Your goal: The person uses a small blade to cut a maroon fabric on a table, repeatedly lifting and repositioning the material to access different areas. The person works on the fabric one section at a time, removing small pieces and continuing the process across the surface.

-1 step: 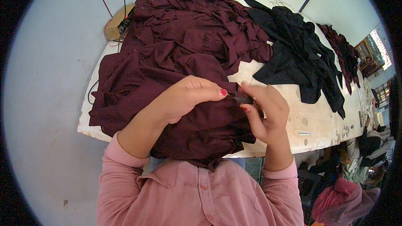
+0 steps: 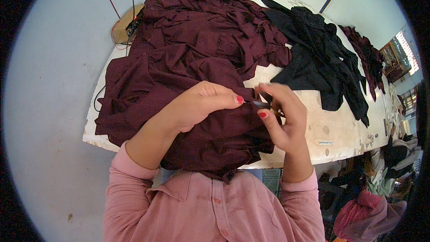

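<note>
Tight little gap, and it all comes down to left-right

Only got the head camera to go on here. From my seat, the maroon cloth (image 2: 210, 136) lies bunched right under both hands, spilling over the near edge of the pale table (image 2: 309, 123).

My left hand (image 2: 204, 103) is closed in a pinch, thumb pressed down, apparently on a bit of that cloth. The fingers below are hidden, so I can't tell if there's a thread in there too.

My right hand (image 2: 286, 118) is half curled around a small dark blade tool (image 2: 261, 105), snips I'd guess. Can't tell how far the blades are apart.

The relation I'd watch: the blade's long axis runs nearly sideways, tip aimed left, just beside the left thumb's red nail. So the pinch is left of the tip, the left hand has the cloth, and the right is nearest the handle end. Black cloth (image 2: 313, 58) lies farther off to the right.
</note>
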The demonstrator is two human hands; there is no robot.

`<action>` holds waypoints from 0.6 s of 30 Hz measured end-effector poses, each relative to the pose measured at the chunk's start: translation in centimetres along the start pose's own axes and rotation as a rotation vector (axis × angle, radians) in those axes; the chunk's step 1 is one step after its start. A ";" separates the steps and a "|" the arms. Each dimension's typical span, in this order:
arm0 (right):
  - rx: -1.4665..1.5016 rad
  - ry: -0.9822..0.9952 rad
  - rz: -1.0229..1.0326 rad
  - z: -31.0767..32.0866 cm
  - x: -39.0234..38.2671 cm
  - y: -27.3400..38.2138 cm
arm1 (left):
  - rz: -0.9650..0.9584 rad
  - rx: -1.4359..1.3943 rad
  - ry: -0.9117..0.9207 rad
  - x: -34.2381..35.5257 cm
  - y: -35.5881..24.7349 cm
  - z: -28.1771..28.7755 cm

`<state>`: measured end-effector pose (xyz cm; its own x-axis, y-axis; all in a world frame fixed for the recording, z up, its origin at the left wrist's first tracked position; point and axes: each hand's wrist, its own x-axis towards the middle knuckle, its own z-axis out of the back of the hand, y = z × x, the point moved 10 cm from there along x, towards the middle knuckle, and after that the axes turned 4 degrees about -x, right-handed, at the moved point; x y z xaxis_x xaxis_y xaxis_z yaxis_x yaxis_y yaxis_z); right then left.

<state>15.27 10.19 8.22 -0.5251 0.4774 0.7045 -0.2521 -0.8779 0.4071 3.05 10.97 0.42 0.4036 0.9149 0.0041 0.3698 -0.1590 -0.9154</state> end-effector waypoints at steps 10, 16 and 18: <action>0.157 0.026 -0.198 0.3 -0.1 -3.6 | -0.112 0.344 -0.024 -0.4 -2.2 0.9; -0.242 0.035 0.030 0.7 0.2 -0.1 | -0.144 0.271 -0.022 -0.4 -2.3 0.4; -0.365 -0.030 0.129 1.2 0.2 1.1 | -0.140 0.242 -0.039 -0.4 -2.2 0.2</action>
<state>15.83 9.38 9.49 -0.5487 0.3587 0.7552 -0.4614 -0.8832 0.0843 1.92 11.07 2.35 0.3283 0.9362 0.1257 0.2074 0.0584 -0.9765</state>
